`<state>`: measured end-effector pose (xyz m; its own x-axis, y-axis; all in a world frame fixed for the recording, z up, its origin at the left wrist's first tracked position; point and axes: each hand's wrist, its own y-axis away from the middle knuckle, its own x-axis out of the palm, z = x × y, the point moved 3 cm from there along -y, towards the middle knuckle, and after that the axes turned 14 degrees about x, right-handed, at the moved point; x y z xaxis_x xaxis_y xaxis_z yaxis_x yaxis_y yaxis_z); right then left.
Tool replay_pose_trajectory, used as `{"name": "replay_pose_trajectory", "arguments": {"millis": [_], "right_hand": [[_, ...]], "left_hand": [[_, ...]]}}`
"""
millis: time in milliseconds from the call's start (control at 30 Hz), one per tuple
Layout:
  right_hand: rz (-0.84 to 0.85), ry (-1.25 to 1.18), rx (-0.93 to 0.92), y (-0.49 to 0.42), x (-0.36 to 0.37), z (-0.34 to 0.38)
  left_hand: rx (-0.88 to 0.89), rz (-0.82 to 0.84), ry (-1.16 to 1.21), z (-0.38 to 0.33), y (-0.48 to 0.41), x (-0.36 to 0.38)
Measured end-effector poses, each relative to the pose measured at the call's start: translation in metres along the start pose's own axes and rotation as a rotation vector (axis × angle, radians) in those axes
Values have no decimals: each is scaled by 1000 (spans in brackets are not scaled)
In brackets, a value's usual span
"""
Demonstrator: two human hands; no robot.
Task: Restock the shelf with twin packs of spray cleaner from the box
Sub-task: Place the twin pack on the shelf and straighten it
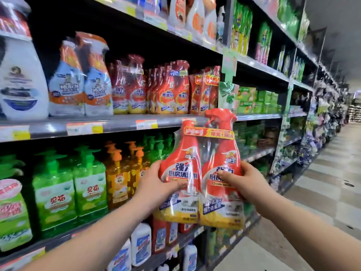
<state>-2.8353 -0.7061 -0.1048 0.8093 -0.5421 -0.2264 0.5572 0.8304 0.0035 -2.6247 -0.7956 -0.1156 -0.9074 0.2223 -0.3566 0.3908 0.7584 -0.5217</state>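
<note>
A twin pack of red spray cleaner (203, 155), wrapped in clear film, is held upright in front of the shelving, just below the middle shelf's edge (117, 125). My left hand (156, 184) grips its left bottle, thumb across the label. The right bottle is gripped by my right hand (242, 182). Several matching red twin packs (172, 90) stand in rows on that middle shelf, up and to the left of the held pack. The box is not in view.
White and orange cleaner packs (80, 81) stand left of the red ones. Green and orange pump bottles (88, 182) fill the shelf below. Green boxes (256, 99) fill the bay to the right. The aisle floor (322, 182) runs off to the right.
</note>
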Motion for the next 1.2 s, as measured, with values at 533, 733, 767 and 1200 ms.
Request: {"name": "replay_pose_trajectory", "arguments": {"millis": [533, 733, 767, 1200], "right_hand": [[388, 18, -292, -177, 39, 117], [434, -9, -368, -215, 84, 176], [436, -14, -373, -221, 92, 186], [425, -27, -456, -312, 172, 256]], "left_hand": [[20, -409, -276, -16, -132, -28], [101, -498, -327, -15, -190, -81], [106, -497, -342, -14, -200, -91], [132, -526, -506, 29, -305, -157]]}}
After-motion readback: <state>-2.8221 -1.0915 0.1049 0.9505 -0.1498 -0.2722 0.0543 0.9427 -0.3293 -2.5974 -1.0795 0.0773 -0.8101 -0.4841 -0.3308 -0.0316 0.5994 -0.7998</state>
